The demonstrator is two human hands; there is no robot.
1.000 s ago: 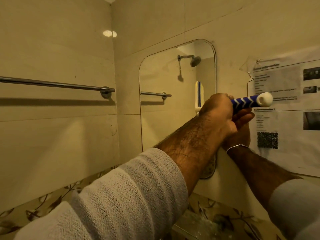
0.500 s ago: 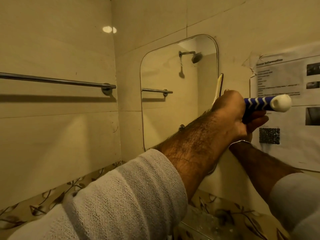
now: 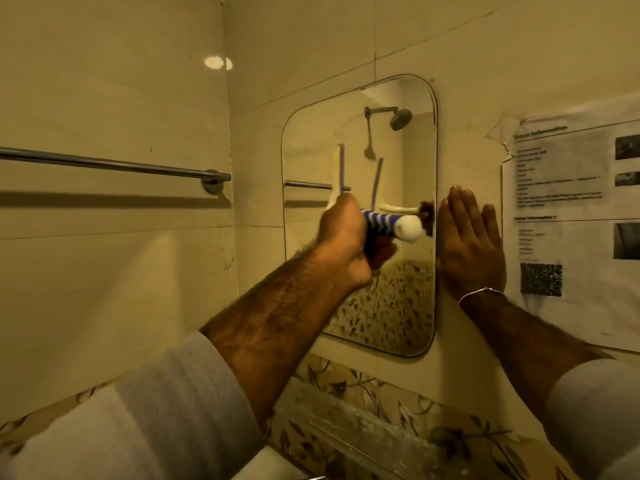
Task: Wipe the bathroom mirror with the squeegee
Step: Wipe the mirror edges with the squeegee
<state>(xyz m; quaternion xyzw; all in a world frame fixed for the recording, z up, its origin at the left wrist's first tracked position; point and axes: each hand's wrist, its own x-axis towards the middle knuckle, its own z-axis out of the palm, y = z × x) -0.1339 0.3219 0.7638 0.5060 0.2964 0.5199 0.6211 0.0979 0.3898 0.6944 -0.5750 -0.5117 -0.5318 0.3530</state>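
Note:
The rounded bathroom mirror (image 3: 401,157) hangs on the beige tiled wall and reflects a shower head. My left hand (image 3: 346,244) grips the squeegee (image 3: 382,224) by its blue-and-white striped handle, whose white end points right. Its pale blade (image 3: 338,171) stands upright against the left-middle of the glass, with its reflection beside it. My right hand (image 3: 469,247) lies flat and spread on the wall, touching the mirror's right edge and holding nothing. A thin bracelet circles that wrist.
A chrome towel bar (image 3: 114,164) runs along the left wall at mirror height. A printed paper sheet (image 3: 568,206) with a square code is taped right of the mirror. A leaf-patterned tile band (image 3: 381,386) and a glass ledge (image 3: 349,431) lie below.
My left hand has carried the squeegee from the mirror's right edge leftward onto the glass. My right hand has come out from behind the left arm and now presses flat beside the mirror.

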